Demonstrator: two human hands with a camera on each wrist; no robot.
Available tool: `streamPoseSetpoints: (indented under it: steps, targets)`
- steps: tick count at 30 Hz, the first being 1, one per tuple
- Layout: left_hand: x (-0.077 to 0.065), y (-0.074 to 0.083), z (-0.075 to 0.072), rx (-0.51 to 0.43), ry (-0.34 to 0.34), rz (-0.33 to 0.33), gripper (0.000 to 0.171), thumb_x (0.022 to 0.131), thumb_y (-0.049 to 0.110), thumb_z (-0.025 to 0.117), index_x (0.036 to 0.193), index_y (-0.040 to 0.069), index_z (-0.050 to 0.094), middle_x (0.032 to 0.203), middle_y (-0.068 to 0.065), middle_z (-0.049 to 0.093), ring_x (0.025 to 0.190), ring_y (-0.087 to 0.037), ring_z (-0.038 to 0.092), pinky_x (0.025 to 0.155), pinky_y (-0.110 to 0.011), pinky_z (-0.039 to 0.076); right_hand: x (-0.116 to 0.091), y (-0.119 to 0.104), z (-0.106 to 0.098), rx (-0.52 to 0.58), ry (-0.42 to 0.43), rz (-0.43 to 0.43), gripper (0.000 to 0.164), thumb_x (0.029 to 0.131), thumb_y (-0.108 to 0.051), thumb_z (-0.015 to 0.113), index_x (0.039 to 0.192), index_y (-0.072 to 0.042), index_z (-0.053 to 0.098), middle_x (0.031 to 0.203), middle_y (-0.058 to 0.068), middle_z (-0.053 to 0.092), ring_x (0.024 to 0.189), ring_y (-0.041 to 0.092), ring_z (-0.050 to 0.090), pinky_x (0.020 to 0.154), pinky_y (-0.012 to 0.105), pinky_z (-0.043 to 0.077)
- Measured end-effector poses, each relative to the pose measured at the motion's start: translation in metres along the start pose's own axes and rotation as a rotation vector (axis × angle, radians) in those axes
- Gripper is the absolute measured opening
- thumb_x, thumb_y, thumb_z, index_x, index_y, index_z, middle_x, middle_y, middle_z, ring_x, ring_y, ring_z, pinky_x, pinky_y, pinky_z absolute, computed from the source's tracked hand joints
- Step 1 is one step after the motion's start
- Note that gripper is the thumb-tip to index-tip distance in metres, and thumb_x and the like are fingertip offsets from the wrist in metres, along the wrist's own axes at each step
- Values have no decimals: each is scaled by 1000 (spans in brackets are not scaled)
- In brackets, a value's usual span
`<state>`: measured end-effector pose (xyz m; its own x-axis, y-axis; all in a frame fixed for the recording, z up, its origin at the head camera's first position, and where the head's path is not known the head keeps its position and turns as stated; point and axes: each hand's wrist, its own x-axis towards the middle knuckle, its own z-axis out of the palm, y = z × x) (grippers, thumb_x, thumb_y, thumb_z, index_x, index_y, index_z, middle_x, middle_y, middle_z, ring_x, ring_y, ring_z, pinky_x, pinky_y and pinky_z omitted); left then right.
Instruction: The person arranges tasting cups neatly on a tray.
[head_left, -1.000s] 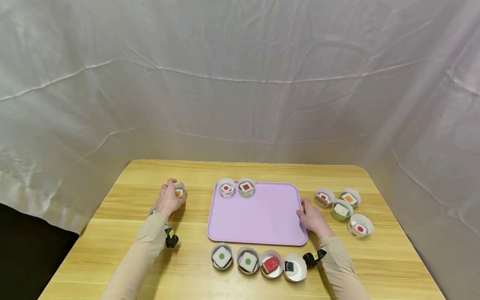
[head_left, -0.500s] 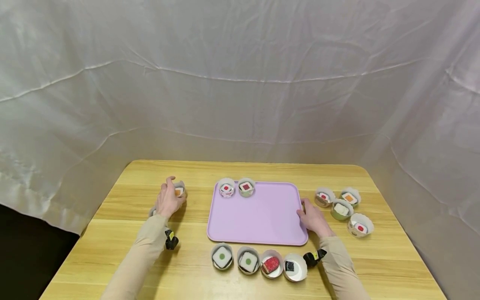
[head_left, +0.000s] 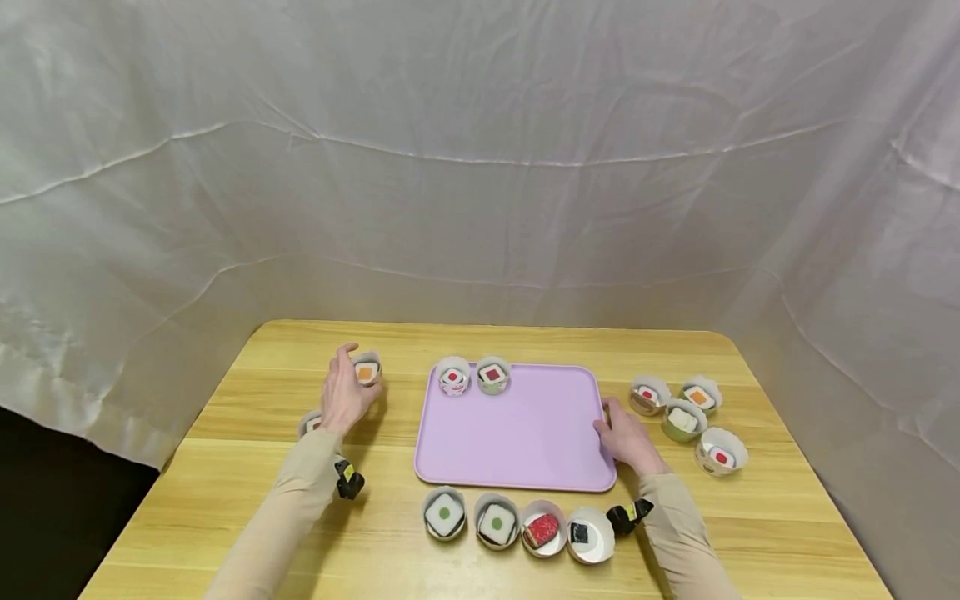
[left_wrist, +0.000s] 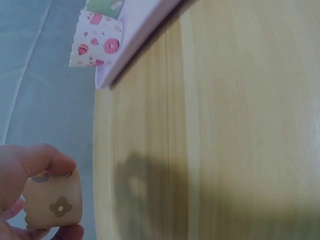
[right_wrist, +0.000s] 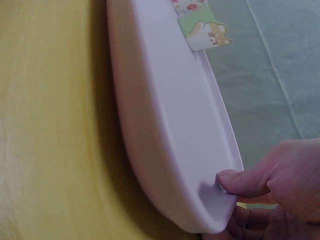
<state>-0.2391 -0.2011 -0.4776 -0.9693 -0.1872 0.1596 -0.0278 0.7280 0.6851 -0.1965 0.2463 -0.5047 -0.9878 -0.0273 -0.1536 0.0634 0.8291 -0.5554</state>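
My left hand pinches a tan paper baking cup, printed with a brown flower, between thumb and fingers. Inside that cup sits a white square sushi piece with an orange centre. The hand is left of a lilac tray, and its shadow falls on the wood in the left wrist view. At the tray's right edge, my right hand grips the rim, thumb on top and fingers below. Two cups stand along the tray's back edge: a pink-printed one and a green dog-printed one.
Another cup is partly hidden behind the left wrist. Several filled cups line up in front of the tray. To the right stands a group of several more, including a green one. White cloth hangs behind the wooden table.
My left hand has moved slightly right and back with the orange-centred cup, which now shows more fully. The cup near the left wrist is more exposed. My right hand and the tray stay put.
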Motion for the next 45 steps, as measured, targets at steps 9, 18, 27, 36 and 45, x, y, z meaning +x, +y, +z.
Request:
streamPoseSetpoints:
  steps: [9, 18, 27, 36, 45]
  targets:
    - [-2, 12, 2, -80, 14, 68, 75, 82, 9, 74, 145, 2, 34, 132, -31, 51, 114, -47, 56, 97, -58, 47, -2, 0, 0, 2, 9, -3, 45, 102, -15, 49, 141, 6, 41, 130, 37, 57, 116, 51, 59, 98, 59, 47]
    - [-3, 23, 3, -149, 31, 126, 75, 82, 10, 76, 144, 2, 36, 139, -27, 49, 122, -42, 52, 103, -56, 45, -1, 0, 0, 4, 2, 5, 46, 102, -15, 48, 142, 6, 40, 131, 38, 56, 116, 52, 59, 99, 59, 47]
    - [-7, 41, 3, -191, 71, 199, 73, 80, 8, 78, 142, -1, 40, 135, -25, 53, 119, -41, 55, 101, -55, 46, -2, -1, 0, -3, 11, -8, 45, 102, -15, 48, 141, 7, 41, 130, 38, 57, 115, 51, 60, 98, 59, 47]
    - [-10, 53, 7, -226, 65, 207, 74, 79, 6, 78, 143, 0, 40, 136, -24, 53, 119, -40, 55, 101, -54, 46, -1, 0, 1, 2, 11, -6, 45, 102, -14, 48, 141, 7, 40, 131, 39, 56, 117, 53, 58, 99, 60, 47]
    - [-13, 61, 10, -247, 86, 236, 72, 80, 7, 78, 141, 0, 42, 135, -23, 54, 118, -38, 55, 102, -53, 45, 0, 1, 1, 2, 5, 2, 46, 103, -15, 48, 142, 7, 39, 132, 40, 55, 117, 53, 58, 100, 60, 47]
